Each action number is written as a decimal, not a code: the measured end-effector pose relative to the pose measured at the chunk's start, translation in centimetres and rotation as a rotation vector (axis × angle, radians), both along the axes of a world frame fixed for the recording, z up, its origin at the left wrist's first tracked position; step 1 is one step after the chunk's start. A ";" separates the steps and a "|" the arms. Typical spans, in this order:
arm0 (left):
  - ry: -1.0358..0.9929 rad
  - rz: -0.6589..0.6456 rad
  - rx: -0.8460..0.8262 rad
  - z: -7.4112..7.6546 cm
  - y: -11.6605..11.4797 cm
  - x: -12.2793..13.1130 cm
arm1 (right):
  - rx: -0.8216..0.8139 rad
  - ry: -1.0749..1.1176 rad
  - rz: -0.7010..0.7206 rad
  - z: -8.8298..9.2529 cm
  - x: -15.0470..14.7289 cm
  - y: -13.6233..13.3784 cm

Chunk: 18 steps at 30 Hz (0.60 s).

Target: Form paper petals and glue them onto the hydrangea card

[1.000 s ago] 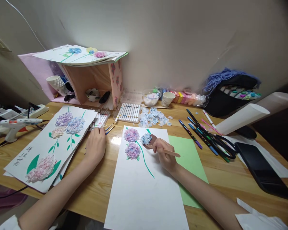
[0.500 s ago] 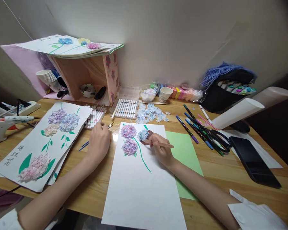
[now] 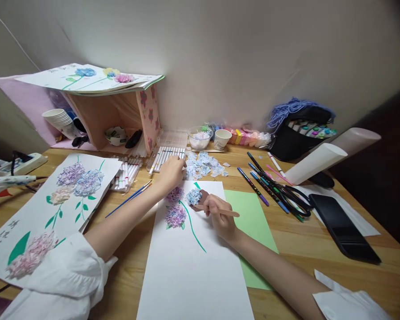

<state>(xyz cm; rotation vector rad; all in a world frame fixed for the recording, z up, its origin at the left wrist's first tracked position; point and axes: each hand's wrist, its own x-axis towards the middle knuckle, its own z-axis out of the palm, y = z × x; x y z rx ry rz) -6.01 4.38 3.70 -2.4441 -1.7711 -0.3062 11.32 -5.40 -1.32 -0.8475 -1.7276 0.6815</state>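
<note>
My right hand (image 3: 222, 218) is closed round a flat wooden craft stick (image 3: 231, 213), just right of a blue paper-scrap flower (image 3: 194, 196) on the white sheet (image 3: 193, 280). Two pink-purple flowers, one of them a full round bloom (image 3: 175, 216), lie left of a drawn green stem (image 3: 190, 224). My left hand (image 3: 172, 172) reaches over the sheet's top left corner to the near left edge of a pile of pale blue paper scraps (image 3: 206, 164). Its fingers are curled with the tips down; what they pinch, if anything, is hidden. My left forearm partly covers the upper pink-purple flower.
Pens (image 3: 253, 186), black scissors (image 3: 300, 202) and a phone (image 3: 345, 229) lie to the right, beside a green sheet (image 3: 256, 249). Finished flower pictures (image 3: 66, 218) and a glue gun (image 3: 3, 184) are at left. Marker boxes (image 3: 166, 155), a glass bowl (image 3: 200, 141) and a paper cup (image 3: 222, 138) stand behind.
My left hand has moved right and forward, from beside the paintbrushes to the paper scraps. My right hand still holds the stick near the blue flower. The view has shifted slightly.
</note>
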 end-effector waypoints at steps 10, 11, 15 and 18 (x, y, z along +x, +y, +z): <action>0.150 -0.184 0.062 -0.6 1.3 1.7 | -0.015 -0.016 -0.005 -0.1 0.0 0.1; 0.153 -0.202 0.068 -0.8 1.4 1.6 | -0.013 -0.018 -0.004 0.0 0.0 0.1; 0.147 -0.241 0.090 -1.1 1.6 1.4 | -0.023 -0.010 0.002 0.0 0.0 0.0; 0.121 -0.213 0.105 -0.7 1.2 1.3 | -0.023 0.000 0.009 0.0 0.0 0.0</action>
